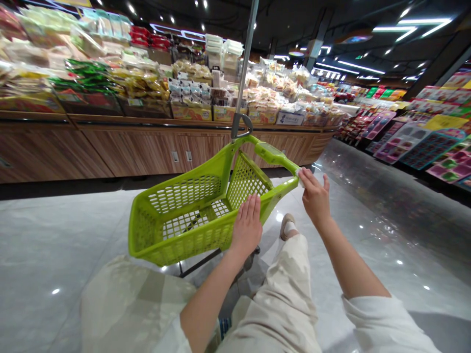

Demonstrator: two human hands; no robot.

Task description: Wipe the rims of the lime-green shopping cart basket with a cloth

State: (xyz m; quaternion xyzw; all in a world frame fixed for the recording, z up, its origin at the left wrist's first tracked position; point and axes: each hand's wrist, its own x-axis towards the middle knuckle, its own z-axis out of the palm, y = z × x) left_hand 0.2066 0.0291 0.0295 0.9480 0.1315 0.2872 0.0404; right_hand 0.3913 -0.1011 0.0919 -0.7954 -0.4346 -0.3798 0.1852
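A green plastic shopping cart (200, 228) stands on the floor in front of me, its perforated basket holding nothing that I can see. My left hand (248, 225) rests on the near side rim, fingers stretched out together over the edge. At the near corner of the handle (274, 154), my right hand (315, 196) presses its fingertips on a small white tissue-like piece (300, 177), mostly covered by the fingers. Its little finger sticks out. A tall grey pole (243, 68) with a looped grey bracket (243, 126) rises from the far corner of the cart.
Behind the cart runs a wood-panelled display counter (147, 152) heaped with packaged food (143, 81). Shelves of colourful packs (415, 132) line the right side. The glossy tiled floor (368, 230) reflects the lights. My shoe (287, 224) is beside the cart.
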